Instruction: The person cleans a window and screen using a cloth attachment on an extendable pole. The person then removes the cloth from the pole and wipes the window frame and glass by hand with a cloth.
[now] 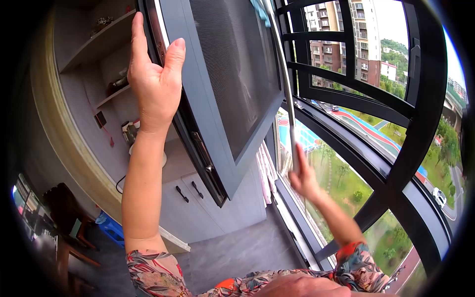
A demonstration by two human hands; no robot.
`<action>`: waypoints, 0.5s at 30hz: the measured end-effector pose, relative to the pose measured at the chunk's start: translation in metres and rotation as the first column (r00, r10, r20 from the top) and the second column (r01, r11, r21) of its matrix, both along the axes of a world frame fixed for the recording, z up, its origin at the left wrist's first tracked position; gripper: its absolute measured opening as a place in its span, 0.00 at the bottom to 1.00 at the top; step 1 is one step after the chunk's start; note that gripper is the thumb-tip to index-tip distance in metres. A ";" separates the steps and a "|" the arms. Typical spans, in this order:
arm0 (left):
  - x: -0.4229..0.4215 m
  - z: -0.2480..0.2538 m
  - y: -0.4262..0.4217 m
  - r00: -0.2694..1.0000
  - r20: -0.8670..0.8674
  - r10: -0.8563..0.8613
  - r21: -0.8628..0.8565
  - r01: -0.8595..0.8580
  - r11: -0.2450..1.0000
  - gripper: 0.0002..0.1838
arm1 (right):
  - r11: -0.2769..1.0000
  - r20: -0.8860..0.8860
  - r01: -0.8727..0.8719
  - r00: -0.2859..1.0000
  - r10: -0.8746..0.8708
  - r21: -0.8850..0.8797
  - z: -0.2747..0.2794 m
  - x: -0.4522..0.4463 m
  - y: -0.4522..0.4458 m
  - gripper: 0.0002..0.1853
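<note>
My left hand (156,86) is at the near edge of a swung-open window sash (227,168) with a grey frame and dark mesh screen (232,64). Its thumb lies toward the screen side and its fingers run up the other side, so the edge sits between them. Lower on that edge is a metal latch part (202,148). My right hand (305,178) is closed round the lower end of a long pale pole (288,89), which rises past the sash's far side. Blue cloth (261,12) shows at the pole's top, cut off by the view's edge.
Dark window framing (396,171) stands close on the right, high above the grounds outside. Left are shelves (99,42) with small items, over a pale cabinet (222,208) with black handles. A blue plastic stool (110,228) and wooden chair (64,210) stand lower left.
</note>
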State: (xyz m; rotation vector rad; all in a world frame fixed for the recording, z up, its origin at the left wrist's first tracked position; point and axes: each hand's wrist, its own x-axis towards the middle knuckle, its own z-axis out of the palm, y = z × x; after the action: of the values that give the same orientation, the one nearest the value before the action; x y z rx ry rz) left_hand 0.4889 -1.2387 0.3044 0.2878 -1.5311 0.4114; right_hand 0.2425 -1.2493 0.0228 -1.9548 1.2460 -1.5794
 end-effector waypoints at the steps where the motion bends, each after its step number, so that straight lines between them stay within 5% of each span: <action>1: 0.000 0.000 0.001 1.000 -0.002 0.016 0.005 -0.016 1.000 0.31 | 0.999 -0.008 -0.019 1.000 0.018 -0.051 0.040 -0.006 -0.012 0.42; 5: -0.002 -0.001 0.006 0.999 -0.010 0.034 0.058 -0.033 0.998 0.32 | 0.975 0.006 -0.086 0.996 0.090 -0.207 0.206 -0.018 -0.043 0.43; 8: -0.005 -0.002 0.011 1.000 -0.017 0.012 0.117 -0.010 0.993 0.32 | 0.922 -0.089 0.022 0.994 -0.060 -0.387 0.239 -0.009 -0.052 0.43; 9: -0.007 -0.003 0.012 0.999 -0.024 0.048 0.110 -0.046 0.993 0.32 | 0.912 -0.086 0.008 0.995 -0.047 -0.411 0.223 -0.003 -0.050 0.43; 15: -0.011 -0.003 0.016 0.983 -0.030 0.184 0.076 -0.181 0.981 0.34 | 0.979 -0.082 -0.178 0.982 0.170 -0.101 -0.071 0.027 0.055 0.43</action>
State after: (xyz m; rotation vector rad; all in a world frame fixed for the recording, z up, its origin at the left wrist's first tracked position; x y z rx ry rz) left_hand 0.4783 -1.2230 0.3012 0.4934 -1.4906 0.4918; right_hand 0.2694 -1.1940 -0.0482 -2.1418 1.0029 -1.5294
